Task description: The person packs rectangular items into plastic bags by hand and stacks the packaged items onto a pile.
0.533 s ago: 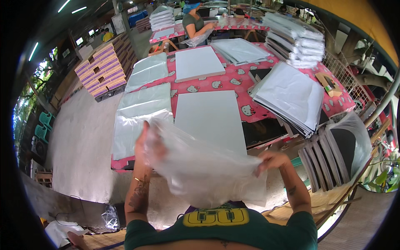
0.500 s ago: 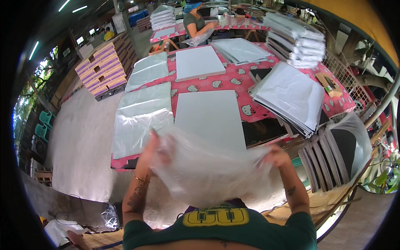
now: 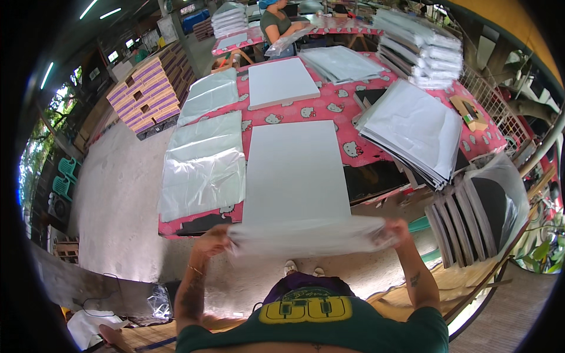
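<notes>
A clear plastic bag (image 3: 309, 240) is stretched crosswise in front of me, at the near edge of a large white board (image 3: 297, 170) lying on the table. One end of it is gripped in my left hand (image 3: 213, 240), whose fingers are closed. My right hand (image 3: 398, 232) is closed on the other end. Whether the board's near edge sits inside the bag's mouth I cannot tell, as the film is blurred. Left of the board lie flat clear plastic bags (image 3: 203, 167). A second white board (image 3: 282, 81) rests farther back.
The table has a pink patterned cover (image 3: 300, 113). On its right are a pile of white sheets (image 3: 412, 132), wrapped stacks (image 3: 421, 50) and a tape dispenser (image 3: 469, 113). Wrapped boards (image 3: 462, 226) lean at the near right. A co-worker (image 3: 275, 26) stands behind; cartons (image 3: 152, 88) are stacked left.
Both hands have come down and toward me, drawing the loose, billowing bag into a narrow band at the board's near edge. The co-worker's arms have shifted with a plastic bag.
</notes>
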Demonstrator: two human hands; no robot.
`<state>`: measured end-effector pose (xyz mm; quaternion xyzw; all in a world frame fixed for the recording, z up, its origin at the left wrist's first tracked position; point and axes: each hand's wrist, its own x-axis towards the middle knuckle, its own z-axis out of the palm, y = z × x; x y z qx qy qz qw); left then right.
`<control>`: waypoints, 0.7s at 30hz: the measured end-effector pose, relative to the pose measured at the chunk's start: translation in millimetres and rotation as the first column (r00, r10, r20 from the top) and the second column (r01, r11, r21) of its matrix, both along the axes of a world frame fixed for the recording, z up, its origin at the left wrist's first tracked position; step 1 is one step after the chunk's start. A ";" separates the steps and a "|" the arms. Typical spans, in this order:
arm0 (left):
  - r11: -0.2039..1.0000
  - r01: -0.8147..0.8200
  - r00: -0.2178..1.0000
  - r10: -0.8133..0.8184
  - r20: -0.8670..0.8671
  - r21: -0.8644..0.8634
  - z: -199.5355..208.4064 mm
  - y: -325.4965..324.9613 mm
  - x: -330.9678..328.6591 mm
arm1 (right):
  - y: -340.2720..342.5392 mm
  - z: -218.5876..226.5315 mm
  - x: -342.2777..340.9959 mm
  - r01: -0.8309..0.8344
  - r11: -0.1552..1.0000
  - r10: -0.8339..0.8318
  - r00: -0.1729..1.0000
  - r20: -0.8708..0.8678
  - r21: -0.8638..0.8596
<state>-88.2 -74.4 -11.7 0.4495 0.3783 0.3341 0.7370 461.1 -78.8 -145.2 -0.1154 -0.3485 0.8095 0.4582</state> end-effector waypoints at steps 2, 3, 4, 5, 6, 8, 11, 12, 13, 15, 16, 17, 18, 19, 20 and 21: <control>0.980 -0.193 0.949 0.196 0.245 -0.038 -17.2 -7.2 -22.2 | -5.7 26.9 -35.9 -0.065 0.931 0.199 0.916 0.349 -0.359; 0.945 -0.317 0.948 0.318 0.008 0.083 -44.3 -8.4 -19.3 | -7.3 28.7 -60.2 0.122 0.960 0.050 0.810 0.585 -0.252; 0.887 -0.401 0.868 0.448 -0.214 0.230 -74.6 -13.2 -9.3 | -11.1 26.9 -81.0 0.273 0.957 -0.104 0.635 0.766 -0.097; 0.816 -0.430 0.720 0.568 -0.399 0.386 -101.4 -16.9 1.0 | -16.6 23.9 -96.6 0.384 0.919 -0.256 0.404 0.878 0.091; 0.767 -0.449 0.600 0.639 -0.482 0.459 -125.0 -19.5 9.8 | -17.9 11.3 -108.0 0.484 0.837 -0.409 0.241 0.880 0.257; 0.711 -0.415 0.399 0.703 -0.589 0.568 -151.9 -19.1 26.3 | -14.3 -28.3 -118.7 0.559 0.801 -0.430 0.293 0.854 0.212; 0.760 -0.287 0.296 0.650 -0.700 0.584 -156.0 -18.4 35.5 | -17.3 -37.1 -143.2 0.580 0.764 -0.480 0.220 0.849 0.282; 0.772 -0.241 0.282 0.636 -0.719 0.588 -153.1 -19.9 32.3 | -18.3 -33.8 -149.4 0.570 0.751 -0.504 0.168 0.847 0.333; 0.781 -0.199 0.271 0.624 -0.733 0.591 -148.5 -21.9 31.3 | -18.2 -26.7 -150.6 0.569 0.723 -0.547 0.127 0.827 0.391; 0.743 -0.180 0.310 0.664 -0.680 0.644 -139.9 -27.7 28.3 | -20.9 -10.6 -153.8 0.559 0.665 -0.624 0.053 0.780 0.495; 0.691 -0.204 0.359 0.712 -0.603 0.694 -132.9 -30.5 27.0 | -23.0 -2.4 -151.8 0.623 0.650 -0.631 0.124 0.766 0.435; 0.634 -0.228 0.404 0.752 -0.520 0.739 -119.0 -31.0 26.2 | -23.3 4.6 -145.2 0.682 0.633 -0.639 0.193 0.744 0.366; 0.742 -0.310 0.496 0.659 -0.565 0.594 -102.5 -32.4 21.5 | -23.9 13.0 -136.1 0.733 0.615 -0.648 0.259 0.717 0.291; 0.827 -0.369 0.591 0.561 -0.580 0.424 -70.3 -31.7 18.6 | -24.5 36.4 -125.8 0.654 0.730 -0.530 0.360 0.768 0.198; 0.885 -0.401 0.686 0.462 -0.563 0.237 -46.2 -28.9 14.6 | -26.0 65.1 -113.8 0.559 0.824 -0.395 0.444 0.804 0.097; 0.862 -0.385 0.780 0.494 -0.384 0.329 -27.8 -27.7 3.4 | -28.7 90.9 -102.8 0.490 0.872 -0.340 0.637 0.692 -0.023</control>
